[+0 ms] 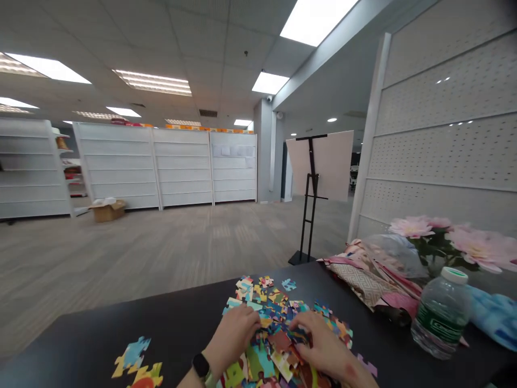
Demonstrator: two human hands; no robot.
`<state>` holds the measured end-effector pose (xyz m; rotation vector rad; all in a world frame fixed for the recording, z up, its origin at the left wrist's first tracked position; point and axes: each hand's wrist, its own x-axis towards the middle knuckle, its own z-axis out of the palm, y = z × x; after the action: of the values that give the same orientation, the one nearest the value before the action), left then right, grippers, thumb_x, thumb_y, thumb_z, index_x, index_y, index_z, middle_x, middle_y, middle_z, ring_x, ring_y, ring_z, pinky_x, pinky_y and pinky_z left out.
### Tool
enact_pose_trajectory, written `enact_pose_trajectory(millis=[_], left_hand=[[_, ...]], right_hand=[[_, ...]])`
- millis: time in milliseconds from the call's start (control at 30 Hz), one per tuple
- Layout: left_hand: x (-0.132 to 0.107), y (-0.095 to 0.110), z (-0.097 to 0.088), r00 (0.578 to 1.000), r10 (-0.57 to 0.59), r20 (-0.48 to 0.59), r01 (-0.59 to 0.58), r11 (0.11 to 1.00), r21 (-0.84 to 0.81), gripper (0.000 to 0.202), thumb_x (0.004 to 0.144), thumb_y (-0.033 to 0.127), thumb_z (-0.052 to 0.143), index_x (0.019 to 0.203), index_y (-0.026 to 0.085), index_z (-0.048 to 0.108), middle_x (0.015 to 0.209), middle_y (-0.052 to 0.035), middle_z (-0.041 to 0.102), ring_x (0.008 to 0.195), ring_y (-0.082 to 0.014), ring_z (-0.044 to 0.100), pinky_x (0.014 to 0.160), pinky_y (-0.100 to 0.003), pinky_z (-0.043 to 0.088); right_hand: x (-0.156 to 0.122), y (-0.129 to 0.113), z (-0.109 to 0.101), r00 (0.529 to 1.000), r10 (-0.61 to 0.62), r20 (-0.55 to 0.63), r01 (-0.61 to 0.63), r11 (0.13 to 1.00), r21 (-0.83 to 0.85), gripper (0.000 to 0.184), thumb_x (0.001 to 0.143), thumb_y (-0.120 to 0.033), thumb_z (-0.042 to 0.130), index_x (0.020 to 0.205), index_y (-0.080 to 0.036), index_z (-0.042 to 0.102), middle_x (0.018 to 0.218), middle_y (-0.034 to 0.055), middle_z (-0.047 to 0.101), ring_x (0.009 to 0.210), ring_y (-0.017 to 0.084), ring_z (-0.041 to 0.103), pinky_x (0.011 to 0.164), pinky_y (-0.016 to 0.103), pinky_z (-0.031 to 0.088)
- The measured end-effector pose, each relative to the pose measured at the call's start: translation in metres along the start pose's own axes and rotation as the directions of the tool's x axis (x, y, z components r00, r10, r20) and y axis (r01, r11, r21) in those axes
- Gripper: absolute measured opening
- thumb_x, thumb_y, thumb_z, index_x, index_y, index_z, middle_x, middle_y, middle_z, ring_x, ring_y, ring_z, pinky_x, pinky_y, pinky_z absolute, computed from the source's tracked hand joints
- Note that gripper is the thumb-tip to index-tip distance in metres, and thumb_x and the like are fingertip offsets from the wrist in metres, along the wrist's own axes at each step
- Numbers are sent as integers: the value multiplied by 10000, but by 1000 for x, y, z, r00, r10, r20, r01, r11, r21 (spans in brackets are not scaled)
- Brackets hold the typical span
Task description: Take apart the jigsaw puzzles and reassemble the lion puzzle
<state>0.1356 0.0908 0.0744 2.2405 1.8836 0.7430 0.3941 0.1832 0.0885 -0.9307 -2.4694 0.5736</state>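
Observation:
A heap of colourful jigsaw puzzle pieces (259,360) lies on the dark table in front of me. My left hand (239,326) rests on the heap's left side, its fingers curled down among the pieces; whatever they pinch is hidden. On the right side, my right hand (319,337) reaches into the heap with thumb and index finger apart and loose pieces between and under them. A few pieces, blue and yellow (135,353), lie apart at the left. One light blue piece (288,284) sits just beyond the heap.
A water bottle (441,315) stands at the right, beside a patterned cloth pouch (363,277) and pink flowers (468,242). The black table (84,334) ends at its far edge. Beyond are an easel with a board (323,164), white shelves (181,167) and a cardboard box (108,211).

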Motion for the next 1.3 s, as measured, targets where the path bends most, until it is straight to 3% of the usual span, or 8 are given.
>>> enact_pose_trajectory(millis=[67,200,300,467,800,967,1133,1300], left_hand=[[0,-5,1,995,-73,-64,71,997,-30,199,1002,262,457,908,237,631,928,-49,673,886,-219,608,756,-288,404],[-2,-8,9,977,-183,-107,171,979,-111,224,981,285,480,831,222,633,774,-15,663,734,-185,616,657,-255,402],[-6,-8,11,967,-210,-144,189,972,-141,122,915,281,574,849,223,659,890,-32,677,858,-208,626,752,-274,430],[-31,-24,-17,956,-205,-210,166,967,-191,151,935,248,512,867,223,644,893,-35,653,865,-206,604,793,-296,440],[-128,-116,-104,876,-235,-421,173,968,-182,213,980,309,477,890,212,644,886,-41,657,763,-180,609,653,-261,440],[-167,-153,-124,811,-262,-523,192,964,-186,236,974,341,491,872,203,653,837,-32,656,728,-177,600,660,-262,442],[-178,-158,-126,768,-310,-560,191,946,-262,204,964,284,491,882,198,656,843,-33,652,720,-169,588,664,-262,439],[-175,-145,-132,786,-306,-537,138,934,-330,162,903,198,534,861,205,690,847,-35,659,794,-172,615,738,-267,463]], right_hand=[[14,-3,-2,1000,8,22,-8,1000,-5,438,685,-144,469,1052,-259,677,1133,30,689,1101,229,601,970,338,425],[70,4,1,992,117,-40,-121,984,-130,320,825,-178,443,1023,-202,694,1065,76,714,1032,223,632,909,302,435],[110,6,18,992,124,14,-119,977,-178,234,855,-245,514,943,-179,720,979,102,723,983,247,646,855,305,436],[143,-3,53,984,30,174,11,972,-233,251,819,-308,638,1026,-206,736,1105,85,688,1094,246,598,907,297,415],[181,1,60,922,73,380,53,949,-311,611,493,-233,810,1097,-246,723,1095,65,639,1087,301,570,893,355,452],[189,-5,62,929,74,362,38,955,-295,541,418,-197,804,951,-255,733,1019,30,643,1042,279,575,852,311,447],[178,-17,53,952,48,304,37,963,-266,332,507,-272,756,818,-220,651,900,36,667,932,256,600,796,309,453],[174,-36,37,946,-43,322,92,986,-139,210,738,-439,573,811,-243,587,797,33,692,787,225,646,748,316,488]])
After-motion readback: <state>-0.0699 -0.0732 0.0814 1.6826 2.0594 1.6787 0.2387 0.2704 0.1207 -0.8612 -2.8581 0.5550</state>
